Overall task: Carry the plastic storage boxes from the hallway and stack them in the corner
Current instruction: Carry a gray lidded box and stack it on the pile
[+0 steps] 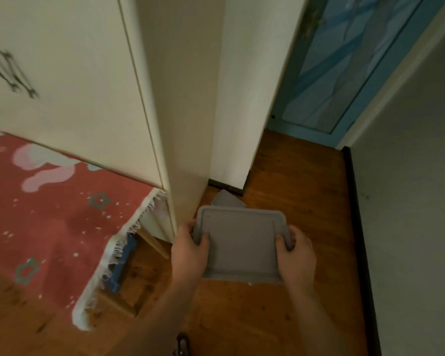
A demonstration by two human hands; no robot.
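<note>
A grey plastic storage box, lid on, is held between both hands above the wooden floor, directly in front of the corner formed by the cream wardrobe and the projecting white wall. The left hand is wrapped round the box's left edge, with the thumb laid over the lid rim; the right hand is closed on the right edge in the same way, so each grip is curled firmly onto the box. Just beyond the held box, a second grey piece is seen on the floor against the skirting in the corner; only a small part of it shows, and whether it is an earlier box or a loose lid cannot be told. If it is a box, the stack may be judged as begun, and the box in hand is at the point of being lowered onto or beside it. How many boxes remain in the hallway is not shown. A pink patterned rug lies to the left, with a blue object under its fringed edge, and a blue-framed door stands further along the passage.
</note>
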